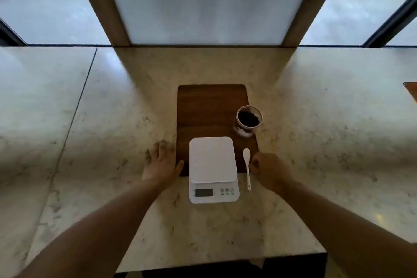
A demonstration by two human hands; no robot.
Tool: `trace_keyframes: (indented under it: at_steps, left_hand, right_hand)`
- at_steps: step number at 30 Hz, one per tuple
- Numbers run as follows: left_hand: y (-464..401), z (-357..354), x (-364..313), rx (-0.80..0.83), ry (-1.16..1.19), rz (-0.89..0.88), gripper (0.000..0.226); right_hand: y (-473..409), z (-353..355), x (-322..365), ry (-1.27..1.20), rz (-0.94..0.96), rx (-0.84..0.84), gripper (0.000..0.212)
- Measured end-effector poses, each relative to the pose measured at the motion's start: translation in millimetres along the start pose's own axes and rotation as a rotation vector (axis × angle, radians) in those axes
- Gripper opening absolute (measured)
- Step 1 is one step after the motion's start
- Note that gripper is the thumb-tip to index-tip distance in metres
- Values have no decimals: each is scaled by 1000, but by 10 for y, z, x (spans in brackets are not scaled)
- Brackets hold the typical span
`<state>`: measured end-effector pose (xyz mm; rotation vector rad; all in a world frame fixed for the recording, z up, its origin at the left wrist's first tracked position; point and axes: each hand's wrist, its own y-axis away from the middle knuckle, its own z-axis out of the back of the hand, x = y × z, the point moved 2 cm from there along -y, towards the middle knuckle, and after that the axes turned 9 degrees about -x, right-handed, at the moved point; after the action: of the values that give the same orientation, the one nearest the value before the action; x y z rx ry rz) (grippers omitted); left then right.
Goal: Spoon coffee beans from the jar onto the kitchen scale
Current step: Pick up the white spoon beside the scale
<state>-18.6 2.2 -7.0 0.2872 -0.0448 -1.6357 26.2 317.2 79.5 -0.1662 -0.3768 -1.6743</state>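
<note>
A pale, mottled marble desk carries a dark brown rectangular wooden board laid lengthwise near the middle, running from the centre of the desk toward its near edge. On the near end of the board sits a white square digital kitchen scale, its weighing plate bare and its front strip, with a dark display and three small round buttons, overhanging the board onto the marble. A clear glass jar stands open on the right edge of the board, beyond the scale and apart from it, with dark brown coffee beans filling its lower part. A small white plastic spoon lies flat just beside the right side of the scale, its bowl on the board pointing toward the far edge and its handle reaching onto the marble toward the near edge.

The left hand rests flat and released on the desk at the left edge of the board, fingers spread, the thumb tip touching the board's corner near the scale. The right hand is loosely clenched just right of the spoon, its fingertips at the handle; whether they grasp it I cannot tell
</note>
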Motion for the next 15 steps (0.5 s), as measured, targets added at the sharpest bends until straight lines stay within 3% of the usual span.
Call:
trace_keyframes:
  at_steps: [5,10,15]
  left_hand:
    - [0,-145,-17,-115,38,-5,76]
    - [93,-212,-21,-229,20,-13,77]
    - [74,-253,-33,-242,17,-13,78]
  right_hand:
    - [161,-405,-213,31,-180,154,28]
    - [171,-582,-232,-40,-226,143,30]
    - [184,-614,-344,-171,-210,104,24]
